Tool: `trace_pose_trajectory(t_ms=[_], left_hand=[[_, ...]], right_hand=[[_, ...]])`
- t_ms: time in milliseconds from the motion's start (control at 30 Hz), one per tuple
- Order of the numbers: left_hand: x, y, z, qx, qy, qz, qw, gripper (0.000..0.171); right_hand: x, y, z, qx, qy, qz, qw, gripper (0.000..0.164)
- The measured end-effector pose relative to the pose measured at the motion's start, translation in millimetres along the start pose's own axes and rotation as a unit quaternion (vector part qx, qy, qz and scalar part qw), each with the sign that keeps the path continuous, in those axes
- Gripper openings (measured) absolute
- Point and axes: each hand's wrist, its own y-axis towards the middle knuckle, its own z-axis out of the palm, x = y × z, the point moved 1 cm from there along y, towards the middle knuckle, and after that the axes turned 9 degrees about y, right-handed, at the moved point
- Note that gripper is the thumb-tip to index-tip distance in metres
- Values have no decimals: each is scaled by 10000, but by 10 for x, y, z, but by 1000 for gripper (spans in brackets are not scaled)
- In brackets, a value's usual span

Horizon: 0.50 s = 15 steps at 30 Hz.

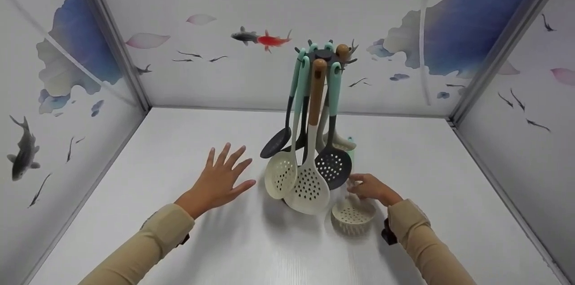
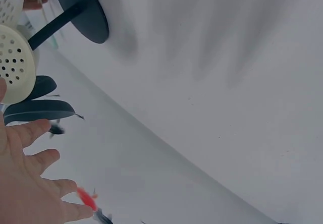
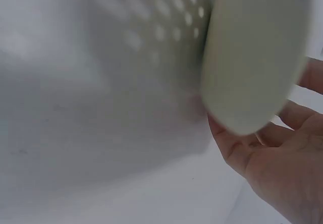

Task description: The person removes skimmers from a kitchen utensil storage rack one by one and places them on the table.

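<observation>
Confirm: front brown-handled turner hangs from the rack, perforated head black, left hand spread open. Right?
Colour's wrong: the brown-handled turner has a cream perforated head, per the head view. It does hang from the rack, with the left hand spread open.

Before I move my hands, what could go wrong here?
The right hand holds the pale scoop close to the dark skimmer; a bump might set the skimmer swinging. The open left hand does not touch the rack, so a tug could perhaps tip it.
</observation>
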Motion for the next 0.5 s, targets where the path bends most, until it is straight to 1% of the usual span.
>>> trace_pose_trajectory(t_ms=[100, 167, 267, 367, 433, 500], left_hand=[[-1, -2, 6, -48, -8, -18, 10000, 61], [-6, -4, 7, -88, -8, 0, 10000, 61], [-13, -16, 8, -40, -22, -17, 10000, 61], [-10, -26, 11, -33, -61, -26, 10000, 61], [-8, -25, 12, -70, -61, -26, 10000, 61], [-8, -21, 16, -119, -57, 6, 9999, 61]], right_hand=[[5, -18, 2, 160, -415, -131, 9989, 59], [7, -22, -15, 259, -579, -188, 9978, 61], [-16, -15, -50, 468, -655, -221, 9965, 62], [-37, -32, -75, 698, -641, -338, 9949, 62], [-23, -62, -90, 675, -665, -437, 9945, 60], [21, -93, -118, 442, -805, -531, 9944, 56]])
